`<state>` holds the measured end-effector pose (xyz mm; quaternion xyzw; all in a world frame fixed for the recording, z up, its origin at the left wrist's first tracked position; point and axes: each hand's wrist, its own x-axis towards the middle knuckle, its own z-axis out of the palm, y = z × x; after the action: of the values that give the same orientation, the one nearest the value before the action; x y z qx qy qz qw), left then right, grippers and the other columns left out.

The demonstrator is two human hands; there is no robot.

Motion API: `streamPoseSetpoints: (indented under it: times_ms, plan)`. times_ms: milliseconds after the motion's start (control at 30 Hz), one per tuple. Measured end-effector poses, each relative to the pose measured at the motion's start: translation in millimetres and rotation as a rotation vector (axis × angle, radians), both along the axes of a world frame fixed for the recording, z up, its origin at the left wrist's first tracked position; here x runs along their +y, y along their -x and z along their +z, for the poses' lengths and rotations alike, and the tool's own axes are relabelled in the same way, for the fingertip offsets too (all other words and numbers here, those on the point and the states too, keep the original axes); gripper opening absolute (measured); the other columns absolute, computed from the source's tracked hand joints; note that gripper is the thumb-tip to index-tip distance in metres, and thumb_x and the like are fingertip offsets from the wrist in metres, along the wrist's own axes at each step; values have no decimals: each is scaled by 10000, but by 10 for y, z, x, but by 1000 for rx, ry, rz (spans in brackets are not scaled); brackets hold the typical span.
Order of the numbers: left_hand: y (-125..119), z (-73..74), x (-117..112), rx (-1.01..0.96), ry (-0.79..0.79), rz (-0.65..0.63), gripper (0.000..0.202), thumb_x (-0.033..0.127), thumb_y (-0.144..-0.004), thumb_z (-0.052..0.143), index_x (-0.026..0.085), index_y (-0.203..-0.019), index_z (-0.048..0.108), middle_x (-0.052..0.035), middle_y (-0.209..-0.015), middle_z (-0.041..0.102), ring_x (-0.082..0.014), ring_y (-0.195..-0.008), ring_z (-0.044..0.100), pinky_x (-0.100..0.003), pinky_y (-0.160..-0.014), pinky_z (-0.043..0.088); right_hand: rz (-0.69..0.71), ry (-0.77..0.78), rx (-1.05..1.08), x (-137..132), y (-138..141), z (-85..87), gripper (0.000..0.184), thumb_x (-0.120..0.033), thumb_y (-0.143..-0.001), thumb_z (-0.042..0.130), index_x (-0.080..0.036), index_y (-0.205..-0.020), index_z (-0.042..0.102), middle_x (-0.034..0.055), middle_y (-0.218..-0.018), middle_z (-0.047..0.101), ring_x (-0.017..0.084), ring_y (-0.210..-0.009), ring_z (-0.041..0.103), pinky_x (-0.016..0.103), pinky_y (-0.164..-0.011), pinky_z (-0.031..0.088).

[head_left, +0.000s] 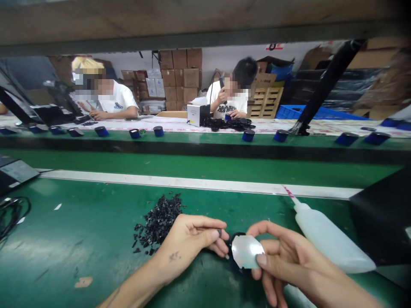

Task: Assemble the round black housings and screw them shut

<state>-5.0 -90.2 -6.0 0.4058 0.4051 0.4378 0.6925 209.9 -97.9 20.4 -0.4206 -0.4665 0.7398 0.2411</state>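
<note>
Between the thumb and fingers of my left hand (192,239) is a small black plastic piece (220,232). My right hand (285,256) grips a round black part with a silvery, notched plate (246,251) on its face, the thumb resting on the plate's edge. The two hands are close together, with the left fingertips right beside the black rim. Just beyond my left wrist lies a pile of small black plastic pieces (162,220). A white squeeze bottle (332,237) with a pink-striped nozzle lies on its side past my right hand.
A white strip (192,183) crosses the green bench. Black boxes stand at left (17,173) and right (385,214), with a coiled black cable (13,218) at far left. Several blue-and-black round parts (159,131) line the ledge ahead. Two people sit beyond it.
</note>
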Motion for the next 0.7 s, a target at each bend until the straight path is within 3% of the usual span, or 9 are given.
streamPoseSetpoints:
  times_ms: [100, 433, 700]
  plan:
    - [-10, 21, -9, -8, 3, 1, 290, 326, -686, 850, 121, -878, 778, -75, -779, 765, -142, -655, 699, -273, -698, 553, -15, -26, -22, -10, 11, 8, 418, -475, -838, 694, -191, -1055, 477, -6, -774, 630, 104, -555, 592, 194, -479, 478]
    - [-26, 38, -7, 192, -43, -11, 152, 174, -707, 760, 135, -853, 744, -16, -669, 712, -100, -594, 604, -212, -601, 470, -125, -49, -64, -64, 75, 28, 504, -535, -776, 713, -185, -1077, 511, -9, -711, 625, 108, -511, 566, 222, -462, 501]
    - [-37, 23, -24, 225, -82, -61, 151, 260, -767, 712, 129, -842, 727, -30, -666, 701, -112, -595, 583, -224, -586, 449, -184, -54, -17, -59, 86, -52, 520, -519, -719, 765, -180, -1050, 549, -11, -670, 626, 120, -475, 572, 235, -425, 504]
